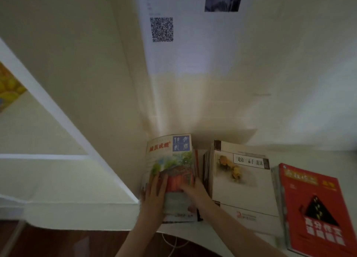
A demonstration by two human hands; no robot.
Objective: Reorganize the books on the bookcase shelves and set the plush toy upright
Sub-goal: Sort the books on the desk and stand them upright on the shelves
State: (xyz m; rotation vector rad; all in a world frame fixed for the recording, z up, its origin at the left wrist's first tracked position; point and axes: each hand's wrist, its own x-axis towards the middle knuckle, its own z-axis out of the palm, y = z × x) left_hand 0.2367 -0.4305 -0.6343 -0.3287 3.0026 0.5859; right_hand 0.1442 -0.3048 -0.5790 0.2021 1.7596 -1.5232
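Three stacks of books lie flat on a white shelf top [328, 156]. The left stack is topped by an illustrated book [172, 160] with a red gate picture. My left hand [154, 191] rests flat on its cover at the left edge, fingers straight. My right hand [193, 191] lies on the same cover at its right side; its fingers are blurred. The middle stack carries a white book [243, 185]. A red book [313, 210] tops the right stack. No plush toy is in view.
A cream wall [251, 92] rises right behind the stacks, with a QR-code poster [161, 29] on it. A white frame [58, 106] slants across the left. Dark wooden floor [67, 241] and a white cable [173, 243] show below the shelf edge.
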